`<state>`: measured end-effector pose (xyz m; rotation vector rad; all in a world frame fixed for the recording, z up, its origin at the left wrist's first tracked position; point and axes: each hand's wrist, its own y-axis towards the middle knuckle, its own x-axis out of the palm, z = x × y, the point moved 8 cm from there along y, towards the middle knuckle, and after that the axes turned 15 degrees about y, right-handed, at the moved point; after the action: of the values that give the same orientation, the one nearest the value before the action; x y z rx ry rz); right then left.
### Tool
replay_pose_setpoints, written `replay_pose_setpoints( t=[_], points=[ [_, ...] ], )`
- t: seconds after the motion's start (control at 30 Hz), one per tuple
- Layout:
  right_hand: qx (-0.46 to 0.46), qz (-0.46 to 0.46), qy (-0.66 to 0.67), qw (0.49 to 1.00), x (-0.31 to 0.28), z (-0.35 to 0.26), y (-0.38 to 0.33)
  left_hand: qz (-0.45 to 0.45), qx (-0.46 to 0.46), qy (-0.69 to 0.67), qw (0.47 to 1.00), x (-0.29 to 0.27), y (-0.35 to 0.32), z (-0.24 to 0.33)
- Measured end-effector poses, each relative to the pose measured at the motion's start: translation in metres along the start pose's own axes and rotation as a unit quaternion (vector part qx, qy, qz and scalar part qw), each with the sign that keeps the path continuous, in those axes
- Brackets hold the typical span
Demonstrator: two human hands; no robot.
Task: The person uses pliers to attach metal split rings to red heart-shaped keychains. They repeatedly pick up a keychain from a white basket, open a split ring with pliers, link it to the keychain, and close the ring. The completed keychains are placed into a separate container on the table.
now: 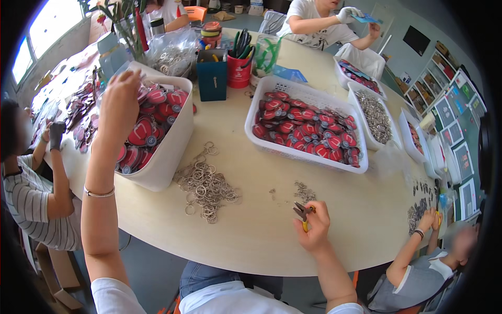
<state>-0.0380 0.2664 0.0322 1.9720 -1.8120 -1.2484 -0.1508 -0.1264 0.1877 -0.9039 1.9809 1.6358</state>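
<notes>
Charms, red and heaped, sit on my desk: some in the basket right of the frame's centre, some in the bin at upper left. My left grip bends over the bin's far end; I cannot tell whether it pinches anything. Best, I judge, to lift one charm by its edge without dragging neighbours. The ring pile lies left of centre. My right grip, lower right of centre, is wrapped around the pliers; I'd hold them clear of the link pile just above, lest those tiny pieces scatter.
</notes>
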Motion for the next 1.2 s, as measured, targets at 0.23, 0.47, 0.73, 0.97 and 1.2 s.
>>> replay_pose_setpoints(
  t=[0.23, 0.47, 0.73, 0.97, 1.2],
  points=[
    [-0.008, 0.024, -0.002, 1.0, -0.01, 0.003, -0.004, -0.089, 0.027, 0.1, 0.991, -0.008, 0.005, 0.048],
    [-0.019, 0.031, -0.009, 0.999, -0.013, -0.001, -0.004, -0.144, 0.183, -0.13, 0.964, 0.032, 0.042, 0.201],
    [-0.029, 0.023, -0.048, 0.998, -0.01, 0.01, -0.003, -0.171, 0.236, -0.085, 0.953, 0.165, 0.044, 0.311],
    [-0.029, 0.022, -0.051, 0.998, -0.011, 0.009, -0.003, -0.188, 0.221, -0.119, 0.95, 0.15, 0.04, 0.309],
    [-0.015, 0.032, -0.045, 0.998, -0.012, 0.014, -0.004, -0.07, 0.015, -0.459, 0.886, 0.064, 0.014, 0.261]
  ],
)
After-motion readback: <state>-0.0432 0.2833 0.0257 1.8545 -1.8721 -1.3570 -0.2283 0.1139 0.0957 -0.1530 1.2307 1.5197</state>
